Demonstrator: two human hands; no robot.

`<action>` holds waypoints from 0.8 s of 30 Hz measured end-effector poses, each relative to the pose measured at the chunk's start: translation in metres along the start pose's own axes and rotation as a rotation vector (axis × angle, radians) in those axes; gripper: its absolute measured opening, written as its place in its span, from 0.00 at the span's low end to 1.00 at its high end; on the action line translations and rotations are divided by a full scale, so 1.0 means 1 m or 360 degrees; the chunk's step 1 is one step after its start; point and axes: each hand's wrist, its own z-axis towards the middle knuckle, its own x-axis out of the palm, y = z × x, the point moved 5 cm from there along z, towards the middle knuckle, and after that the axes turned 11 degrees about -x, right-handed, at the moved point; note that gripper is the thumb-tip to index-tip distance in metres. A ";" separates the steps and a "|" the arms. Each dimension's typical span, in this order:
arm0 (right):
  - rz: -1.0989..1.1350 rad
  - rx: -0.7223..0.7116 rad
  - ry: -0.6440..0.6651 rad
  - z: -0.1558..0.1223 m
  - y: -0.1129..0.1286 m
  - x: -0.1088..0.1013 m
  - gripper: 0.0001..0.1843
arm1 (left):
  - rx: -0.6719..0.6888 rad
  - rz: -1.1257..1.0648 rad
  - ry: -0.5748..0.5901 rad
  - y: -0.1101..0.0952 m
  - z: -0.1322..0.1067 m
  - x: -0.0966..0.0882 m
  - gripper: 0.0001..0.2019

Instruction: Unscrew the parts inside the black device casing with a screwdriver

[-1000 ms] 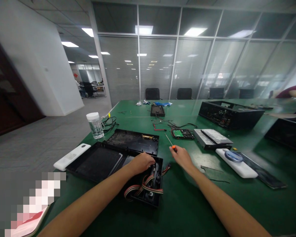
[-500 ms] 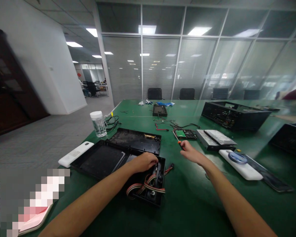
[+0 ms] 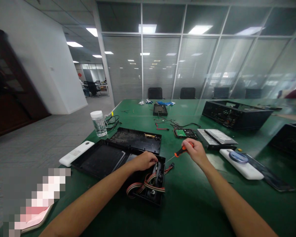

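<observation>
Gripping an orange-and-black screwdriver [image 3: 180,152] in the right hand [image 3: 195,149], pointing it toward eight o'clock, at a black case [image 3: 96,162] under a left hand [image 3: 146,160] of unclear grasp

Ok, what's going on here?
The right hand holds an orange-and-black screwdriver, its shaft pointing toward the right end of an open black casing. The left hand is at that end; whether it grips anything is hard to tell. Striped wiring lies across the casing's near right part. Farther back on the green table are a green circuit board and a clear bottle.
</observation>
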 end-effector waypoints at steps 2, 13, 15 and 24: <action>-0.0034 -0.0038 -0.0039 -0.002 0.005 0.009 0.18 | -0.0009 -0.0001 0.0002 0.000 0.000 0.001 0.10; -0.0246 -0.0043 0.0053 -0.008 0.006 0.027 0.17 | -0.0028 0.0063 -0.0013 0.001 0.000 0.003 0.09; -0.0273 -0.0066 0.0078 -0.008 0.007 0.027 0.17 | -0.0031 0.0057 -0.0003 0.002 0.000 0.004 0.09; -0.1054 -0.0289 0.0615 0.014 0.069 0.032 0.23 | -0.0057 0.0047 0.0025 -0.002 0.000 0.002 0.09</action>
